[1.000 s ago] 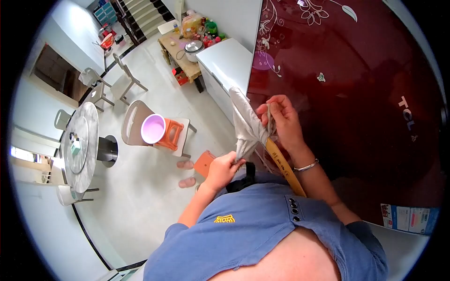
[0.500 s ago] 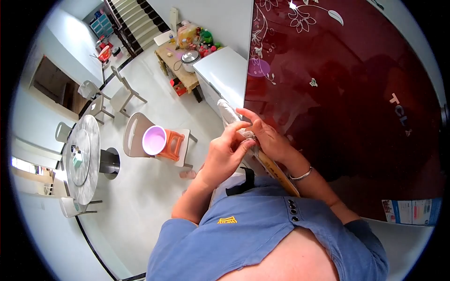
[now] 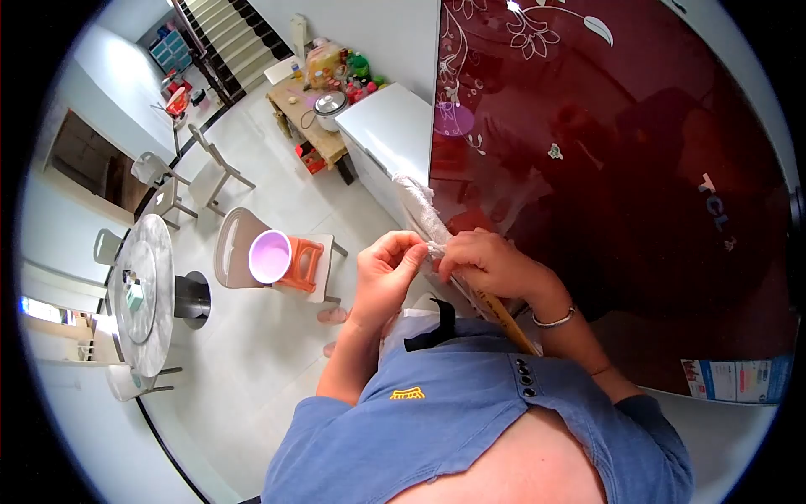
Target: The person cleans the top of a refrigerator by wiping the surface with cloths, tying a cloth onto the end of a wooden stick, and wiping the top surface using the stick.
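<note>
A whitish cloth (image 3: pixel 422 210) is wrapped around the upper end of a flat yellow-brown wooden stick (image 3: pixel 508 322), which slants down toward my shirt. My left hand (image 3: pixel 384 273) is closed, thumb and forefinger pinching a thin white twisted end of the cloth or a tie; which of the two I cannot tell. Opposite it, my right hand (image 3: pixel 497 265), with a bangle at the wrist, has its fingers curled over the place where cloth and stick meet. The right fingertips are partly hidden. Both hands stay close together before the dark red refrigerator door (image 3: pixel 604 210).
A white chest-like appliance (image 3: pixel 386 126) stands beyond the cloth. To the left, a chair (image 3: pixel 235 248) bears an orange stool (image 3: pixel 304 265) and a purple basin (image 3: pixel 270 256). Farther off are a round marble table (image 3: pixel 159 336) and a cluttered wooden table (image 3: pixel 290 105).
My right hand has turned from raised, extended fingers to fingers curled over the cloth. My left hand has shifted slightly left and lower, pinching a thin white end. The view has moved a little.
</note>
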`<state>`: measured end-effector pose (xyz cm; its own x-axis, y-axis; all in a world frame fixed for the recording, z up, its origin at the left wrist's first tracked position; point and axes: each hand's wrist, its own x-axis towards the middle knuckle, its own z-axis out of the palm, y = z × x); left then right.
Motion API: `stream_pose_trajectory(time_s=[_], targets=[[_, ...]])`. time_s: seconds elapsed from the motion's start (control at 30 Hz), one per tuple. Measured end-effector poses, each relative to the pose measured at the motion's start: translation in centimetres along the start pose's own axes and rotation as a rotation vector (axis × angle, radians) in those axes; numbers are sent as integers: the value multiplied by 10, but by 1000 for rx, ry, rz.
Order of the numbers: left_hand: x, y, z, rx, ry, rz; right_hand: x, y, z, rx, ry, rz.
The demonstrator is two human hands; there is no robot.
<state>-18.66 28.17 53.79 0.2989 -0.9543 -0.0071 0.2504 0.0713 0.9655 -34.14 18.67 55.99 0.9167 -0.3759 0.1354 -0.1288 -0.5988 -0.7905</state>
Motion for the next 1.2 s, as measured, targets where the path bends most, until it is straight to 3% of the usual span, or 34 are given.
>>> stream_pose_trajectory(time_s=[0.1,0.17,0.3,0.37,0.43,0.47,0.57,0.67,0.77,0.83,0.87,1.0,1.1,1.17,1.2], targets=[[2,3,-10,149,-50,1,-1,2,6,-65,21,-43],[1,10,-18,174,-17,-11,-6,3,11,279,206,98],[-8,17,-22,371,-216,46,-5,3,11,417,213,228],[-6,24,-18,523,-371,245,-5,7,16,310,172,28],[0,38,-2,714,-454,510,-2,-1,11,186,73,6],[3,39,2,714,-449,508,-1,-3,10,64,-23,-18],[11,40,7,761,-553,556,-5,19,18,183,53,41],[17,31,5,730,-581,531,-9,20,14,224,50,96],[23,24,0,583,-432,560,-10,6,11,168,36,55],[23,21,-5,559,-604,316,-10,11,13,162,62,18],[24,17,-2,601,-577,421,-10,12,14,156,86,-20],[31,12,-9,651,-620,416,-11,8,8,164,54,-12],[28,7,-8,817,-487,465,-12,3,6,184,28,136],[26,6,-10,630,-403,39,-14,1,5,120,96,209],[23,8,-9,627,-409,37,-15,0,5,119,100,215]])
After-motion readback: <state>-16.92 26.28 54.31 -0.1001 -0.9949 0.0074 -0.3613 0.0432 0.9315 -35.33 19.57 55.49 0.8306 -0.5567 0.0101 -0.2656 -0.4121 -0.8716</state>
